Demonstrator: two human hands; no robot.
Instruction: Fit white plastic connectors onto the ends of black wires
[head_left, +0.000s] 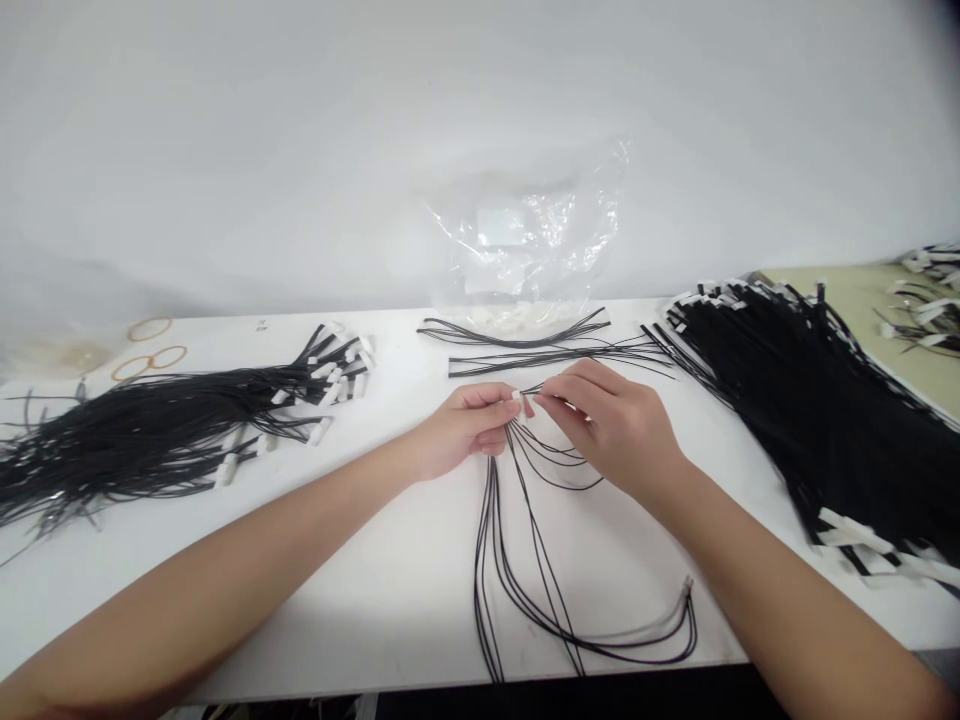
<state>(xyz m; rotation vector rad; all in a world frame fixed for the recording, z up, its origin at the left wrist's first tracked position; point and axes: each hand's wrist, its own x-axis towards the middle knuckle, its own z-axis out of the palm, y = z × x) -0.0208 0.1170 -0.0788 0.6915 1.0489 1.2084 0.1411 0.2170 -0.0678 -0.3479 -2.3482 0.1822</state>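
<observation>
My left hand (pixel 480 425) pinches a small white connector (pixel 519 402) between thumb and fingers at the middle of the table. Thin black wires (pixel 499 540) hang from below that hand, loop across the tabletop and run toward its front edge. Just to the right, my right hand (pixel 611 415) is closed in a pinch on a black wire (pixel 534 388) that meets the connector. The exact wire end is hidden by the fingertips. Behind the hands lie two loose bunches of cut black wires (pixel 517 335).
On the left lies a pile of black wires with white connectors (pixel 202 410), near orange rubber bands (pixel 150 328). A big heap of black wires (pixel 810 410) covers the right side. At the back stands a clear plastic bag (pixel 555 240) holding white parts.
</observation>
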